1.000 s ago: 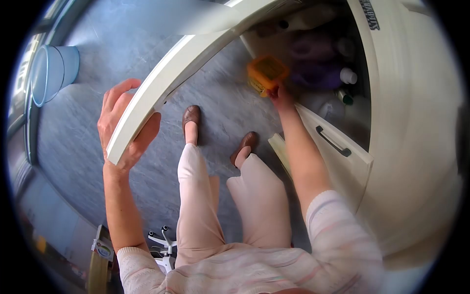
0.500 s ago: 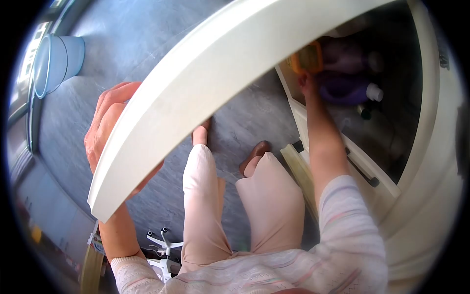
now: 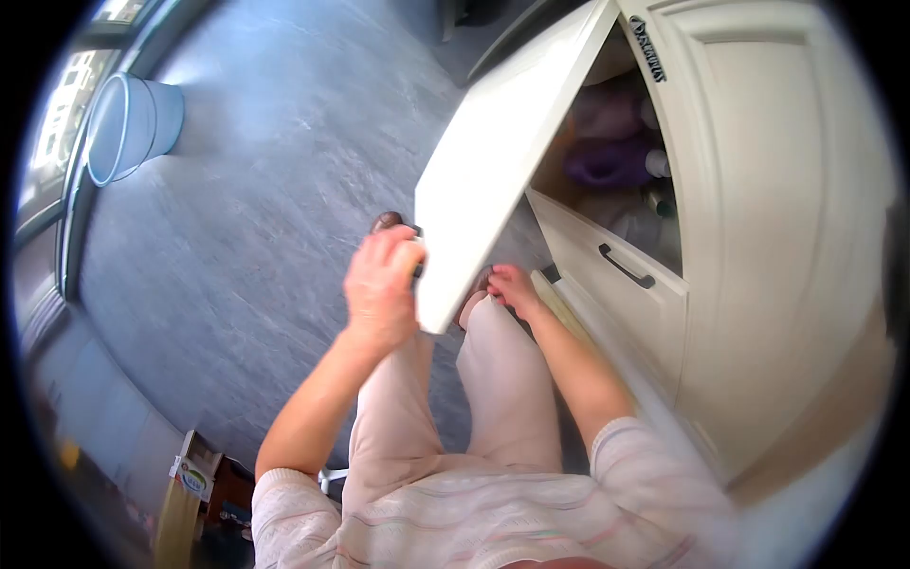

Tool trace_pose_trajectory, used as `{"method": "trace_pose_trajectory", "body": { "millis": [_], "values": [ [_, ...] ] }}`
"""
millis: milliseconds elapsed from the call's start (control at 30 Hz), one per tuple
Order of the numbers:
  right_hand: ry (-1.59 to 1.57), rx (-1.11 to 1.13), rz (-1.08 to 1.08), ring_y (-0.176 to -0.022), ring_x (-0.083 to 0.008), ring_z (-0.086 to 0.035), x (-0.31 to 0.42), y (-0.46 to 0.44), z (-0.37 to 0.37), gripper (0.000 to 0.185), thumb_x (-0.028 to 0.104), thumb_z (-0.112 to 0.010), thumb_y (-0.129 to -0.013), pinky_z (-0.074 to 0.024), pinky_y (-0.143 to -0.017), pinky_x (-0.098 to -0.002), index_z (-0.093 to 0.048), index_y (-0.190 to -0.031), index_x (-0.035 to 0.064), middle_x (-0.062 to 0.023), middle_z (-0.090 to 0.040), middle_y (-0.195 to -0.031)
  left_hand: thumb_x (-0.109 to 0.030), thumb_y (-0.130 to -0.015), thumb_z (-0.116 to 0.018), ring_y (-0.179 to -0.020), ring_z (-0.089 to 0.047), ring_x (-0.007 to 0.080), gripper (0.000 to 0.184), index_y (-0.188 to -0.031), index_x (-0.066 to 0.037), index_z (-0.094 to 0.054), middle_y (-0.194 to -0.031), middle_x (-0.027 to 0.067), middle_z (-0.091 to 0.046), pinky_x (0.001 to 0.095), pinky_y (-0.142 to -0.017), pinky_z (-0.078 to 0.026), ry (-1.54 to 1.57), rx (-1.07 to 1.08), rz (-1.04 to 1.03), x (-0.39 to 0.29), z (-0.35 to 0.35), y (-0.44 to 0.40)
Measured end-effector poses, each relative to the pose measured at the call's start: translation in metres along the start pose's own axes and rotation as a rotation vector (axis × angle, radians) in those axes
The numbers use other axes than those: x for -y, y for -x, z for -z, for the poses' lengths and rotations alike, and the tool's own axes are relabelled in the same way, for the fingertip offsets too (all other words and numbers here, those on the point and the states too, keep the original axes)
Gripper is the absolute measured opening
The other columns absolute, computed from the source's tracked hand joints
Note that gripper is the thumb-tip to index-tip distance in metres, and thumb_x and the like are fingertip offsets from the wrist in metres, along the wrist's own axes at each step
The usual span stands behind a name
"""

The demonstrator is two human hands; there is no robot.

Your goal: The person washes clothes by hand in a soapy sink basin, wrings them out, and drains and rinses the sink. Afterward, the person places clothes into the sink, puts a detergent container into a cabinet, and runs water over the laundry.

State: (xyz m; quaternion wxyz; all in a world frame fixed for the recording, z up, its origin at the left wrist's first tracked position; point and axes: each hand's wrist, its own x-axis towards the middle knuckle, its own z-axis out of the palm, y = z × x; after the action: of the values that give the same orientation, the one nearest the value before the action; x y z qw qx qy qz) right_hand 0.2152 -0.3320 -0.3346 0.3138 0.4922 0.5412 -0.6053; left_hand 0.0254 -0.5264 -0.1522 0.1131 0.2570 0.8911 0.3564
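Note:
My left hand [image 3: 384,284] is at the outer face of the white cabinet door [image 3: 507,152], its fingers closed around the dark door handle [image 3: 418,254]. The door stands partly open. My right hand [image 3: 513,288] is outside the cabinet, just beyond the door's inner side, over my right leg. Its fingers are curled, with nothing visible in them. Inside the dark cabinet lies a purple bottle [image 3: 611,163] with a white cap, beside a paler purple bottle [image 3: 611,112]. The orange item is too dim to make out.
A drawer front [image 3: 611,266] with a dark handle is below the cabinet opening. Another white panel door [image 3: 768,142] is to the right. A light blue bucket [image 3: 142,123] stands on the grey floor [image 3: 256,218] by the window. A box [image 3: 194,477] is at lower left.
My right hand has left the orange item and come out of the cabinet. My left hand has swung the door inward, narrowing the opening, and now holds its handle.

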Motion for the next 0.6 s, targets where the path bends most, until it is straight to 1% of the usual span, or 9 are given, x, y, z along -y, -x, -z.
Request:
{"method": "trace_pose_trajectory", "body": {
  "millis": [33, 67, 100, 133, 167, 333, 433, 500, 600],
  "values": [
    [0.118, 0.046, -0.016, -0.067, -0.0121, -0.059, -0.022, 0.004, 0.007, 0.039, 0.015, -0.056, -0.077, -0.0459, -0.048, -0.0241, -0.050, -0.112, 0.0003, -0.0069, -0.060, -0.090, -0.009, -0.063, -0.069, -0.092, -0.055, 0.0303, 0.029, -0.089, -0.009, -0.058, -0.100, 0.0127, -0.057, 0.0372, -0.077, -0.045, -0.007, 0.072, -0.017, -0.018, -0.009, 0.005],
    [0.173, -0.015, -0.004, -0.068, -0.0122, -0.059, -0.014, 0.031, 0.007, 0.039, 0.016, -0.056, -0.077, -0.0462, -0.048, -0.0241, -0.051, -0.112, 0.0007, -0.0068, -0.060, -0.089, -0.011, -0.063, -0.069, -0.095, -0.053, 0.0303, 0.033, -0.093, -0.009, -0.056, -0.104, 0.0124, -0.055, 0.0372, -0.078, -0.045, 0.048, 0.149, 0.004, -0.037, -0.023, 0.010],
    [0.233, 0.080, -0.054, -0.067, -0.0113, -0.059, -0.031, 0.037, 0.020, 0.035, 0.017, -0.057, -0.077, -0.0452, -0.048, -0.0236, -0.053, -0.108, 0.0017, -0.0057, -0.060, -0.087, -0.013, -0.064, -0.068, -0.097, -0.052, 0.0303, 0.037, -0.097, -0.010, -0.054, -0.109, 0.0122, -0.053, 0.0373, -0.079, -0.044, 0.106, 0.224, 0.023, -0.056, -0.038, 0.012],
    [0.091, 0.056, -0.030, -0.066, -0.0103, -0.058, -0.032, 0.060, 0.023, 0.029, 0.018, -0.058, -0.077, -0.0438, -0.048, -0.0229, -0.054, -0.102, 0.0036, -0.0040, -0.060, -0.085, -0.015, -0.065, -0.067, -0.097, -0.052, 0.0304, 0.040, -0.101, -0.010, -0.051, -0.110, 0.0119, -0.052, 0.0371, -0.079, -0.044, 0.128, 0.259, 0.022, -0.069, -0.056, 0.012],
    [0.168, 0.061, -0.091, -0.066, -0.0096, -0.057, 0.001, 0.095, 0.026, 0.026, 0.019, -0.058, -0.078, -0.0420, -0.047, -0.0222, -0.055, -0.100, 0.0051, -0.0029, -0.059, -0.083, -0.016, -0.065, -0.066, -0.097, -0.051, 0.0305, 0.044, -0.104, -0.010, -0.048, -0.111, 0.0116, -0.050, 0.0369, -0.079, -0.044, 0.150, 0.295, 0.020, -0.082, -0.073, 0.010],
    [0.174, 0.012, 0.013, -0.071, -0.0097, -0.058, 0.028, 0.167, 0.047, 0.030, 0.018, -0.056, -0.081, -0.0426, -0.054, -0.0222, -0.052, -0.108, 0.0040, -0.0032, -0.060, -0.087, -0.011, -0.067, -0.062, -0.096, -0.053, 0.0295, 0.049, -0.112, -0.007, -0.044, -0.103, 0.0138, -0.051, 0.0397, -0.076, -0.045, -0.057, 0.612, 0.080, -0.110, -0.100, -0.015],
    [0.095, 0.080, 0.151, -0.073, -0.0100, -0.057, 0.083, 0.217, 0.034, 0.030, 0.017, -0.055, -0.084, -0.0434, -0.057, -0.0225, -0.051, -0.110, 0.0041, -0.0039, -0.060, -0.091, -0.009, -0.069, -0.057, -0.096, -0.054, 0.0293, 0.048, -0.115, -0.007, -0.043, -0.101, 0.0152, -0.054, 0.0408, -0.077, -0.046, -0.187, 0.726, 0.044, -0.105, -0.043, -0.024],
    [0.008, 0.145, 0.299, -0.072, -0.0090, -0.057, 0.118, 0.232, 0.017, 0.030, 0.016, -0.055, -0.084, -0.0428, -0.055, -0.0216, -0.051, -0.110, 0.0028, -0.0024, -0.060, -0.088, -0.010, -0.071, -0.055, -0.096, -0.054, 0.0298, 0.047, -0.116, -0.008, -0.044, -0.100, 0.0151, -0.055, 0.0409, -0.078, -0.046, -0.212, 0.712, 0.073, -0.089, -0.018, -0.019],
    [-0.071, 0.136, 0.413, -0.076, -0.0101, -0.057, 0.151, 0.226, -0.004, 0.037, 0.017, -0.055, -0.085, -0.0438, -0.056, -0.0223, -0.045, -0.118, 0.0031, -0.0051, -0.059, -0.096, -0.011, -0.072, -0.051, -0.098, -0.054, 0.0300, 0.042, -0.114, -0.010, -0.050, -0.102, 0.0139, -0.056, 0.0401, -0.081, -0.046, -0.298, 0.715, 0.134, -0.054, 0.021, -0.011]
  ]
}}
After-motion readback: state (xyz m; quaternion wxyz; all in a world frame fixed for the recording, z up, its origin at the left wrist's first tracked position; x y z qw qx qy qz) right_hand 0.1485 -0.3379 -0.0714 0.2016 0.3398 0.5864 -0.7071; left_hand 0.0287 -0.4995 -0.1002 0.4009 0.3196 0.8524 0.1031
